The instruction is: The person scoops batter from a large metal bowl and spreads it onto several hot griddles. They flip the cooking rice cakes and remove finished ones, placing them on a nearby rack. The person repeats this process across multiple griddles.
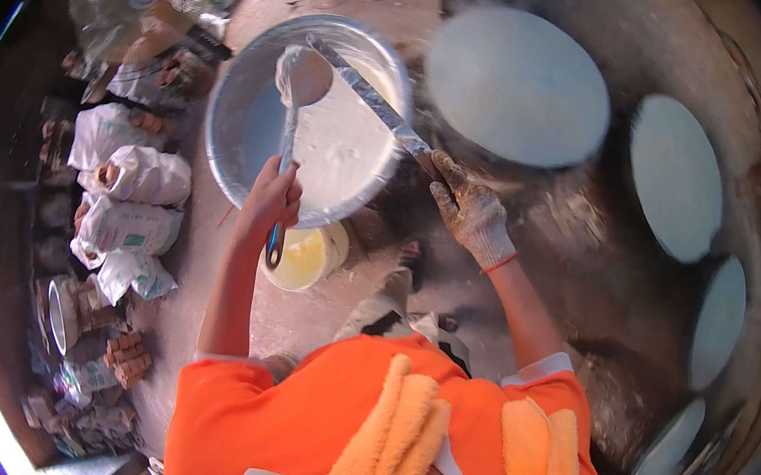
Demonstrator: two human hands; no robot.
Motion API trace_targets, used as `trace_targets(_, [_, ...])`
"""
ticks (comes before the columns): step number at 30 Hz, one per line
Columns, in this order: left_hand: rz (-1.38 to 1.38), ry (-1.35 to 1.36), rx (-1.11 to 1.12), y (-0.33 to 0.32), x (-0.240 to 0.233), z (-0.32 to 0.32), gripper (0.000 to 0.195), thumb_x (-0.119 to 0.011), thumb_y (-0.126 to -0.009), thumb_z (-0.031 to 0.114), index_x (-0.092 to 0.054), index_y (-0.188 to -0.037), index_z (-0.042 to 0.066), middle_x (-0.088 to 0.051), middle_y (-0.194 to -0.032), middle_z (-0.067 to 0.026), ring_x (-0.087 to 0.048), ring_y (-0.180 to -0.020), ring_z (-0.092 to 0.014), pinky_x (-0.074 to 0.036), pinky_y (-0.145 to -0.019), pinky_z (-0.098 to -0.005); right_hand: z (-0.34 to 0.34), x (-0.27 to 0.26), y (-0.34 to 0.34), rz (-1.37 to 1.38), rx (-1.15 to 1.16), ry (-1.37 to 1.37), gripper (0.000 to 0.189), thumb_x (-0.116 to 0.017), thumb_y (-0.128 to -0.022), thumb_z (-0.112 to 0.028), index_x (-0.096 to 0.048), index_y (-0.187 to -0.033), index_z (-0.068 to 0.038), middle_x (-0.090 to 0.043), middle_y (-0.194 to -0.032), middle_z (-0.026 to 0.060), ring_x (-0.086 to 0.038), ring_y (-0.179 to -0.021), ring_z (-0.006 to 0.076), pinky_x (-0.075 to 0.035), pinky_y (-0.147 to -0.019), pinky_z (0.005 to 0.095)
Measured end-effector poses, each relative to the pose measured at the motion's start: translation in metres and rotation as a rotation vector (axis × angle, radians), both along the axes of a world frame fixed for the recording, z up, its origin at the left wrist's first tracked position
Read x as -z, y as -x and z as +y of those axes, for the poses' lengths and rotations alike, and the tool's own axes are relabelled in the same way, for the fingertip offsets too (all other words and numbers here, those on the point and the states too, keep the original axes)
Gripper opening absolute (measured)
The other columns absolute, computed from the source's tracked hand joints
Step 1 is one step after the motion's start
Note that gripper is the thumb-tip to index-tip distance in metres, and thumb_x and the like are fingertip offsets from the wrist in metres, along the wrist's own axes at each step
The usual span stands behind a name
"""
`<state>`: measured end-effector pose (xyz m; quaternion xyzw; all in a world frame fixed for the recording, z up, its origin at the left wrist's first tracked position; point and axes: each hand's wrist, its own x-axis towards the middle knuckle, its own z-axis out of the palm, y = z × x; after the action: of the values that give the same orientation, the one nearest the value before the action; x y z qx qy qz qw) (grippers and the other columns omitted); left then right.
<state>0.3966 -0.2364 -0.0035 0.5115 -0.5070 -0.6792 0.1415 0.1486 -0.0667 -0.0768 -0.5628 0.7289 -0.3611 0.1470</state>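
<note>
My left hand (272,197), bare, grips the handle of a metal ladle (310,80). The ladle's bowl hangs over a large metal basin (223,170) of white batter-like liquid (344,156), and thick white liquid clings to one side of it. A soiled knit glove covers my right hand (472,209). Its fingers are closed around the near end of a long flat stick (375,100) smeared with white. That stick slants across the basin's right side, its far tip close to the ladle's bowl.
A bucket of yellow liquid (304,260) stands just below the basin. To the right, a large round pale griddle surface (517,88) has haze around it, with several more round pale surfaces (676,176) along the curve. White sacks (132,223) and brown short pieces (127,358) lie left.
</note>
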Motion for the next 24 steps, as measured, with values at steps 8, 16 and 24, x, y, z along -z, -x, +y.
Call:
trace_targets(8, [0.220,-0.430,0.534,0.100,0.031,0.107,0.026,-0.038,-0.098,0.023,-0.047,-0.119,0.011,-0.033,-0.055,0.0062,-0.033,-0.037,-0.004,-0.028,-0.032,-0.0184,0.269,0.024,-0.004,-0.197,0.513,0.073,0.052,-0.051,-0.089,-0.031,-0.042,-0.133,-0.004,-0.057,-0.122,0.0132,-0.053,-0.111,0.0259,-0.042,-0.094,0.0336])
trace_targets(16, [0.119,-0.546,1.498,0.292,-0.038,0.358,0.023,-0.038,-0.099,0.019,-0.043,-0.119,0.009,-0.037,-0.063,0.0011,-0.027,-0.034,-0.005,-0.026,-0.029,-0.0198,0.485,0.067,-0.088,-0.811,1.537,1.387,0.038,-0.054,-0.091,-0.026,-0.051,-0.123,-0.006,-0.061,-0.093,0.0143,-0.061,-0.080,0.0215,-0.051,-0.069,0.0293])
trace_targets(24, [-0.036,-0.576,2.294,0.266,-0.075,0.718,0.022,-0.041,-0.098,0.025,-0.045,-0.115,0.012,-0.040,-0.066,0.0019,-0.031,-0.037,-0.004,-0.026,-0.033,-0.0204,0.666,0.029,-0.191,-0.556,2.437,1.748,0.032,-0.048,-0.095,-0.023,-0.050,-0.126,-0.013,-0.044,-0.057,-0.0013,-0.039,-0.037,0.0092,-0.036,-0.032,0.0258])
